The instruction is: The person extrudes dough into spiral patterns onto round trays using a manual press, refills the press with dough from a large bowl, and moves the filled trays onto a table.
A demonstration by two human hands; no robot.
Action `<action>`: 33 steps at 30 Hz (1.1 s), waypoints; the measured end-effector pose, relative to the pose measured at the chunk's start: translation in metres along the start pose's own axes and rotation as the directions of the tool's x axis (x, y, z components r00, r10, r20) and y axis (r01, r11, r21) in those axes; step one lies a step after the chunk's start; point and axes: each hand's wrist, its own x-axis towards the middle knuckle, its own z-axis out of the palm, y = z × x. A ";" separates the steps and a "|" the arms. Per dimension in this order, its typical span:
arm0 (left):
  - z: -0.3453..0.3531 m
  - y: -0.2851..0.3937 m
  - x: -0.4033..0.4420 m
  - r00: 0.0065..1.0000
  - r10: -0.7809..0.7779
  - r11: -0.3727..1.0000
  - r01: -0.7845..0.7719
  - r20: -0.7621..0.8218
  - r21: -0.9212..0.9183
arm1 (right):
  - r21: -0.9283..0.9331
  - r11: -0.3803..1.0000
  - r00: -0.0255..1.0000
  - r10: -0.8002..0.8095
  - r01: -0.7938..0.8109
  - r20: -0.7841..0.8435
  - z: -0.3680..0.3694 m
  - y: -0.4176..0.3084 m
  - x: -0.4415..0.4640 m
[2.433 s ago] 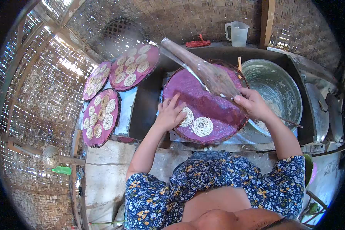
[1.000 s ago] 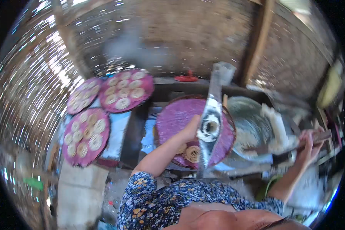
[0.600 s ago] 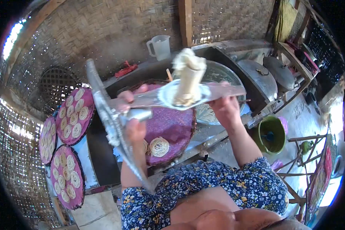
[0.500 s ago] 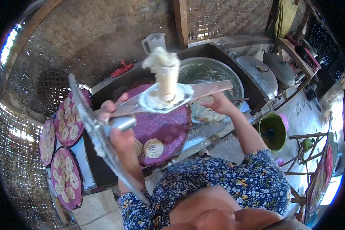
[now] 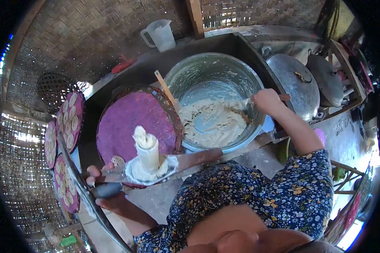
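My left hand (image 5: 103,185) is closed around a wooden press piece (image 5: 198,159), whose upright tube (image 5: 147,154) is topped with pale dough. A second, long wooden piece with a dark cylinder (image 5: 107,190) is in the same hand. My right hand (image 5: 267,101) grips the handle of a wooden spatula (image 5: 284,97) whose blade is in the dough (image 5: 215,120) inside a large metal basin (image 5: 249,71). Left of the basin lies a round purple tray (image 5: 135,120), with a noodle coil (image 5: 118,161) near its lower edge, partly hidden by the press.
Three purple trays of noodle coils, one of them upper (image 5: 70,118), lean at the left. A plastic jug (image 5: 160,36) and red cloth (image 5: 123,64) stand behind the trough. A wooden stick (image 5: 165,87) rests by the basin. Lidded pots (image 5: 293,82) sit at right.
The dough-filled press has moved down and left, toward my body. My right hand has left the press side and now holds the spatula over the basin. The view has shifted right.
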 end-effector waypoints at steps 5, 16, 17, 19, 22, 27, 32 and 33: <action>0.008 0.008 -0.022 1.000 -0.010 0.995 0.011 -0.010 0.102 | -0.065 0.983 0.984 -0.169 0.172 0.047 0.029 -0.003 0.018; 0.014 0.026 -0.034 0.999 -0.014 0.977 0.024 -0.051 0.212 | 0.107 0.977 0.971 -0.198 0.184 0.136 0.044 -0.025 0.026; 0.012 0.025 -0.033 0.999 -0.017 0.977 0.024 -0.034 0.214 | 0.120 0.975 0.971 -0.200 0.185 0.129 0.044 -0.034 0.028; 0.015 0.028 -0.026 1.000 -0.029 0.970 0.027 0.001 0.240 | 0.171 0.972 0.973 -0.185 0.160 0.138 0.038 -0.040 0.022; 0.025 0.030 -0.018 0.999 -0.009 0.964 -0.001 0.037 0.264 | 0.240 0.958 0.969 -0.195 0.156 0.152 0.033 -0.047 0.016; 0.034 0.040 -0.018 0.999 0.003 0.933 -0.014 0.033 0.360 | 0.298 0.941 0.972 -0.202 0.159 0.119 0.055 -0.068 0.026; 0.003 0.053 -0.014 0.979 -0.075 0.887 -0.023 0.192 0.461 | 0.405 0.890 0.948 -0.287 0.209 0.140 0.046 -0.050 0.015; 0.020 0.052 -0.014 0.994 -0.047 0.948 0.014 0.099 0.318 | 0.411 0.887 0.946 -0.289 0.208 0.145 0.043 -0.042 0.012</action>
